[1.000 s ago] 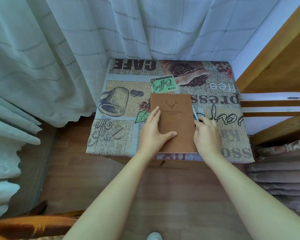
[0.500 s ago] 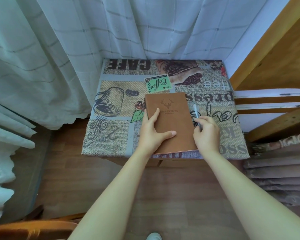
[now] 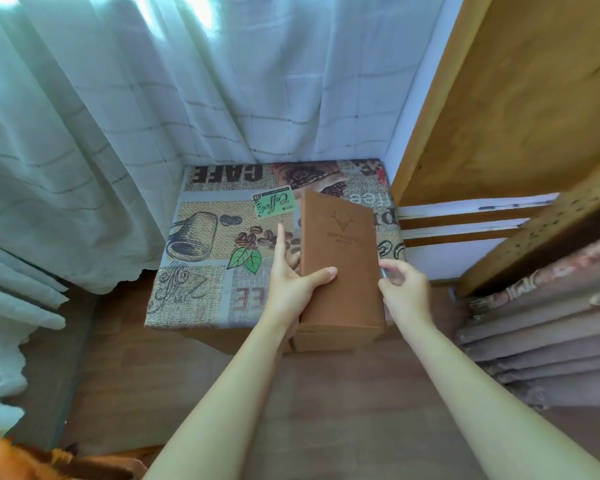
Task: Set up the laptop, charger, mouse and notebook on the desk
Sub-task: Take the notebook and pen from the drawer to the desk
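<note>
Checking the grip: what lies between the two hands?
In the head view, the brown notebook lies between the left hand, which grips its left edge, and the right hand.

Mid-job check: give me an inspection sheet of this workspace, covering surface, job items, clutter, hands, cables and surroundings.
Surface: small table under a coffee-print cloth.
Job's things: brown notebook lifted off the cloth, tilted; laptop, charger and mouse not seen.
Clutter: green coffee card lying on the cloth.
Grippers: left hand grips the notebook's left edge, thumb on the cover; right hand pinches a pen beside the notebook's right edge.
Cables: nothing seen.
Surroundings: pale curtain behind, wooden frame to the right, folded fabric stacked below it.
</note>
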{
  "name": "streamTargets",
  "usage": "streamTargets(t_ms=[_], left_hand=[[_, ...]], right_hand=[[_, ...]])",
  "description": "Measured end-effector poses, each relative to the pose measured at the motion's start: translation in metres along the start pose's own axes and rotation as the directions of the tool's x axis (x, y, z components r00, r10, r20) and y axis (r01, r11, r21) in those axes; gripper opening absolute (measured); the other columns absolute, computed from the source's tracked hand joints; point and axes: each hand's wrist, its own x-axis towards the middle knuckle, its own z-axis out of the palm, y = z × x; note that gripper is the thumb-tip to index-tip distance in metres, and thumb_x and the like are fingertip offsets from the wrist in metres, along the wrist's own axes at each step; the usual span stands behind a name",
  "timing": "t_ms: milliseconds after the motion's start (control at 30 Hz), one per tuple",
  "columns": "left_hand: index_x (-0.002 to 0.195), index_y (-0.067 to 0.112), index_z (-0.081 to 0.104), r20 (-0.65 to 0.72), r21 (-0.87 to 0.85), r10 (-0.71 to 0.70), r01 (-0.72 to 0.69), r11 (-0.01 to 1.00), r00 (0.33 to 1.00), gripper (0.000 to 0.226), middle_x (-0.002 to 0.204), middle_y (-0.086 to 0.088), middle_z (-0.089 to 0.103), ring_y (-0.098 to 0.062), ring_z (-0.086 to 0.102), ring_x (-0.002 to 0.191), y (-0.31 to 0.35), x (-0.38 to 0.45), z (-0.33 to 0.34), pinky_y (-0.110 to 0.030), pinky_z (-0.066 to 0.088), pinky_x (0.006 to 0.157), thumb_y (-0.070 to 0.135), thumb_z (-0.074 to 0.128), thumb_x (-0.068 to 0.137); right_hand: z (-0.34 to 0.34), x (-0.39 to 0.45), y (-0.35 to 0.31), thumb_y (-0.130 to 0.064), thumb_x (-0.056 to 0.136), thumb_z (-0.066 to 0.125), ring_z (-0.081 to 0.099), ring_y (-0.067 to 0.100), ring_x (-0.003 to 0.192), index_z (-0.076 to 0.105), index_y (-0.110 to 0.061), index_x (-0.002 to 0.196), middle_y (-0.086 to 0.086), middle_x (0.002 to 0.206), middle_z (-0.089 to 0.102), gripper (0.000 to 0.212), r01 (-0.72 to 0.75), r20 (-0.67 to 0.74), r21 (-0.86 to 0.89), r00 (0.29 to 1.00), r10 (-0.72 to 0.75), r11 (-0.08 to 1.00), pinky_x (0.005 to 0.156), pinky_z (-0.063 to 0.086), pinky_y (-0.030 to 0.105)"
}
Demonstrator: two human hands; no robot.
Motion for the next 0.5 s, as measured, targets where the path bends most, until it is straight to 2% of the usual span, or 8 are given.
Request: streamTargets(t_ms=[67,133,233,333,400,500], left_hand=[[0.140,0.030,0.043,0.012,0.007,-0.039,0.039,0.999,0.999,0.083,0.118,-0.009,0.068,-0.022,0.071,0.096,0.018,-0.017,0.025,-0.035,0.058,0.068,-0.006,0.076,0.073],[0.121,0.024,0.061,0.036,0.017,-0.062,0.061,0.998,0.997,0.056,0.114,-0.012,0.070,-0.026,0.070,0.095,0.038,-0.040,0.053,-0.037,0.058,0.070,-0.004,0.074,0.074],[0.118,0.022,0.063,0.101,-0.039,-0.108,0.112,0.993,0.989,0.049,0.111,-0.011,0.071,-0.032,0.069,0.098,0.070,-0.076,0.098,-0.045,0.059,0.076,-0.004,0.070,0.077],[0.116,0.026,0.064,0.175,-0.027,-0.123,0.130,0.991,0.977,0.046,0.111,-0.009,0.071,-0.033,0.068,0.099,0.100,-0.106,0.137,-0.052,0.057,0.080,-0.002,0.067,0.080],[0.117,0.025,0.063,0.239,-0.011,-0.124,0.130,0.991,0.963,0.045,0.113,-0.009,0.070,-0.031,0.069,0.096,0.120,-0.122,0.160,-0.046,0.059,0.073,-0.003,0.065,0.082],[0.121,0.023,0.060,0.351,0.029,-0.129,0.127,0.991,0.928,0.047,0.116,-0.011,0.069,-0.031,0.069,0.096,0.150,-0.141,0.192,-0.040,0.058,0.071,-0.003,0.063,0.083]], right_hand=[[-0.034,-0.009,-0.021,0.004,0.086,0.053,0.063,0.019,0.096,0.064,-0.016,0.111,0.003,0.107,0.066,0.034,-0.003,0.011,0.031,1.000,0.002,1.000,0.075,0.057,0.035],[-0.072,-0.018,-0.042,0.001,0.088,0.053,0.061,0.016,0.094,0.064,-0.020,0.111,-0.002,0.107,0.065,0.033,0.024,0.009,0.025,1.000,-0.024,0.999,0.071,0.056,0.031],[-0.130,-0.035,-0.073,-0.003,0.088,0.055,0.061,0.012,0.092,0.063,-0.028,0.106,-0.010,0.103,0.063,0.032,0.069,-0.007,0.001,0.998,-0.069,0.998,0.072,0.056,0.033],[-0.188,-0.055,-0.104,-0.003,0.088,0.054,0.062,0.009,0.082,0.061,-0.031,0.104,-0.014,0.098,0.063,0.033,0.071,-0.022,0.014,0.997,-0.071,0.997,0.056,0.051,0.019],[-0.223,-0.068,-0.124,0.000,0.086,0.054,0.062,0.009,0.076,0.062,-0.027,0.104,-0.015,0.097,0.062,0.034,0.063,-0.050,0.052,0.997,-0.061,0.997,0.051,0.049,0.017],[-0.268,-0.088,-0.144,0.002,0.084,0.054,0.064,0.013,0.078,0.064,-0.021,0.109,-0.010,0.104,0.065,0.036,0.033,-0.098,0.098,0.995,-0.024,0.995,0.052,0.051,0.024]])
